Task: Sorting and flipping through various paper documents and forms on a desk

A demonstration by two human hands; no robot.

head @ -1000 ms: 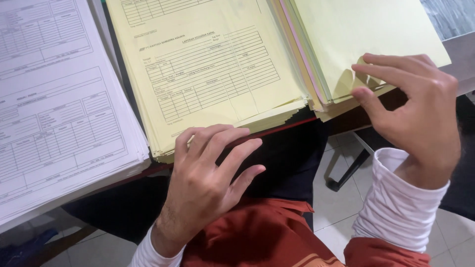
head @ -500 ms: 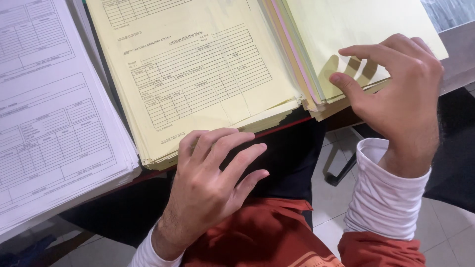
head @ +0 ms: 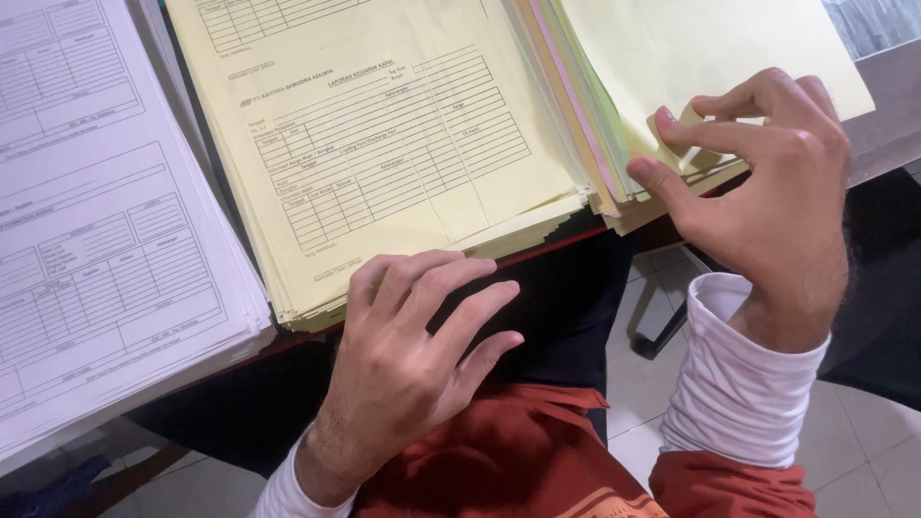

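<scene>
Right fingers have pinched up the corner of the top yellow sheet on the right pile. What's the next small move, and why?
Probably lift that curled corner a little higher and draw it leftward. The right hand has only the sheet's near corner pinched up; the rest lies flat on the right-hand yellow pile. The left hand rests at the printed yellow stack's near edge, steadying it.

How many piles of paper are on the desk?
3. A white pile lies at the left, a yellow pile of forms in the middle, and a mixed pile at the right, where the right hand lifts a corner. More may lie outside the picture.
</scene>
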